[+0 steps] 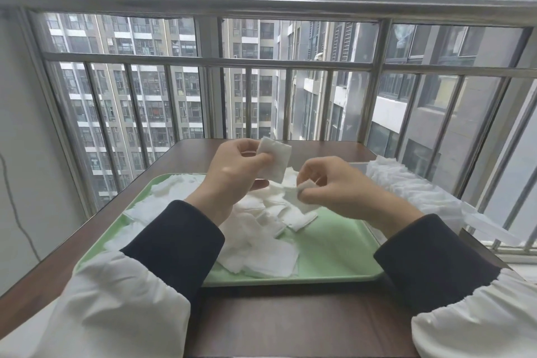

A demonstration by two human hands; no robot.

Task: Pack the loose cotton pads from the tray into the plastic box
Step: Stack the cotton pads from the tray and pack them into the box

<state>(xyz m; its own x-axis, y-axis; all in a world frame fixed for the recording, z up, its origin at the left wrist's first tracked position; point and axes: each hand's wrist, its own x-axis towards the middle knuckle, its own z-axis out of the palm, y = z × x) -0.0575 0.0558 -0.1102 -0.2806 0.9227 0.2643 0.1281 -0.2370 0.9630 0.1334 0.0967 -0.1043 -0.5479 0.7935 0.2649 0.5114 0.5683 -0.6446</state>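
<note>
A pale green tray (pixel 334 250) lies on the brown table with several loose white cotton pads (pixel 261 256) heaped across it. Above the tray, my left hand (pixel 232 171) holds a small stack of square pads (pixel 274 160) upright between thumb and fingers. To its right, my right hand (pixel 334 183) pinches a single pad (pixel 302 190) just above the heap. At the table's right edge stands the clear plastic box (pixel 363 166), holding a long row of packed pads (pixel 406 189); its walls are hard to make out.
The brown table (pixel 290 325) stands against a metal window railing (pixel 250 64) with tall buildings beyond. A thin cable (pixel 17 212) runs down the white wall at left. My dark cuffs and white sleeves cover the tray's near corners.
</note>
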